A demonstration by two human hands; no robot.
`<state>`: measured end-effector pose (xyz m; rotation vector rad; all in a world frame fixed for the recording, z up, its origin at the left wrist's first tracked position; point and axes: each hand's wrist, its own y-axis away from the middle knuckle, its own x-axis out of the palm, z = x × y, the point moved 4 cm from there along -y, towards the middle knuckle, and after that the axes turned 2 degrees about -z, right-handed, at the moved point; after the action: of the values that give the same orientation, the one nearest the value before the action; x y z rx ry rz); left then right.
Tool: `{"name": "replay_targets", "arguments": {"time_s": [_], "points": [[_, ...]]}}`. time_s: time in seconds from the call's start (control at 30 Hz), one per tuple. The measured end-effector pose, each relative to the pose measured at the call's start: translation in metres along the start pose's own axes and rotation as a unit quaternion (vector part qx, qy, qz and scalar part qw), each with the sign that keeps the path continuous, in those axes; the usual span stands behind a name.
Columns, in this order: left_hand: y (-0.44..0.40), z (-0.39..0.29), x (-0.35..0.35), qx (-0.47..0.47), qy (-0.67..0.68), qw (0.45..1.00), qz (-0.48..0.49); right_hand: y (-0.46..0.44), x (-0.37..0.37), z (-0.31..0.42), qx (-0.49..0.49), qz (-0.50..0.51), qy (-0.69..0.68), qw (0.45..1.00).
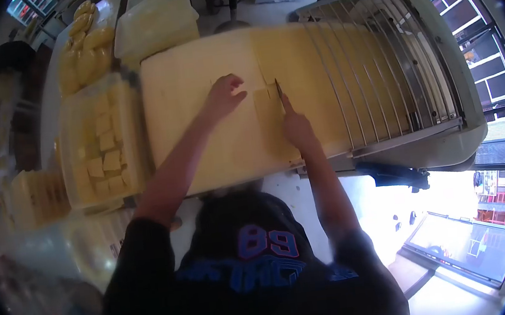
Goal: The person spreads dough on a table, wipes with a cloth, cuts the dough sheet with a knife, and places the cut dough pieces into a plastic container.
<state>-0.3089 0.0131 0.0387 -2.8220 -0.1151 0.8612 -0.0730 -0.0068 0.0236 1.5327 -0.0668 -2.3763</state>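
A knife [279,86] points away from me in my right hand [300,131], the fingers closed around its handle and the index finger stretched along it. Its tip touches a flat yellow dough sheet [293,48], near the sheet's left edge, where short cut lines show. My left hand [226,95] hovers over the pale work surface [202,150], left of the sheet's edge. Its fingers are loosely curled, the thumb stands apart, and nothing shows between them.
Metal guard bars [362,78] of a machine cross the sheet's right part. On the left stands a plastic bin [70,176] with several square dough pieces [108,142]. Behind it are a pale tub [155,23] and bagged yellowish goods [87,61]. A person's dark-haired head [11,57] shows far left.
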Motion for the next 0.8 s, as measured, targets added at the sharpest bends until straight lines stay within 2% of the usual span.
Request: {"name": "replay_targets", "arguments": {"time_s": [0.07, 0.13, 0.23, 0.27, 0.33, 0.37, 0.4, 0.47, 0.53, 0.6, 0.63, 0.67, 0.73, 0.8], "points": [[-0.015, 0.016, 0.051, -0.037, -0.108, 0.993, 0.015, 0.001, -0.011, 0.007, 0.013, 0.008, -0.019, 1.0], [-0.025, 0.011, 0.082, -0.039, -0.169, 0.985, 0.018, 0.019, -0.007, -0.005, -0.016, 0.002, -0.019, 1.0], [-0.031, 0.007, 0.099, -0.047, -0.249, 0.967, 0.028, 0.078, 0.004, -0.035, -0.021, 0.032, -0.036, 0.999], [-0.033, -0.001, 0.099, -0.047, -0.253, 0.964, 0.065, 0.11, 0.004, -0.045, -0.018, 0.047, -0.044, 0.998], [-0.036, -0.015, 0.094, -0.046, -0.262, 0.955, 0.134, 0.177, -0.001, -0.063, 0.042, 0.139, -0.027, 0.989], [-0.033, -0.017, 0.093, -0.032, -0.217, 0.968, 0.125, 0.201, -0.005, -0.068, 0.058, 0.165, -0.009, 0.984], [-0.027, -0.019, 0.092, -0.015, -0.173, 0.978, 0.119, 0.224, -0.012, -0.073, 0.041, 0.145, -0.013, 0.988], [-0.01, -0.033, 0.077, -0.011, -0.104, 0.989, 0.106, 0.243, -0.021, -0.084, 0.097, 0.172, -0.038, 0.979], [0.013, -0.061, 0.035, -0.044, -0.055, 0.994, 0.088, 0.239, -0.028, -0.079, 0.147, 0.161, -0.073, 0.973], [0.045, -0.029, 0.004, -0.009, 0.091, 0.993, -0.079, 0.221, -0.038, -0.054, 0.184, 0.129, -0.109, 0.968], [0.065, -0.025, -0.025, -0.044, 0.074, 0.989, -0.119, 0.207, -0.042, -0.036, 0.182, 0.123, -0.096, 0.971], [0.089, -0.024, -0.053, -0.077, 0.056, 0.982, -0.16, 0.194, -0.041, -0.024, 0.16, 0.12, -0.092, 0.976], [0.139, -0.004, -0.085, -0.165, 0.142, 0.961, -0.173, 0.166, -0.027, -0.002, 0.091, 0.09, -0.092, 0.988], [0.198, 0.055, -0.088, -0.242, 0.083, 0.943, -0.212, 0.138, 0.0, 0.017, -0.004, 0.043, -0.099, 0.994]]}}
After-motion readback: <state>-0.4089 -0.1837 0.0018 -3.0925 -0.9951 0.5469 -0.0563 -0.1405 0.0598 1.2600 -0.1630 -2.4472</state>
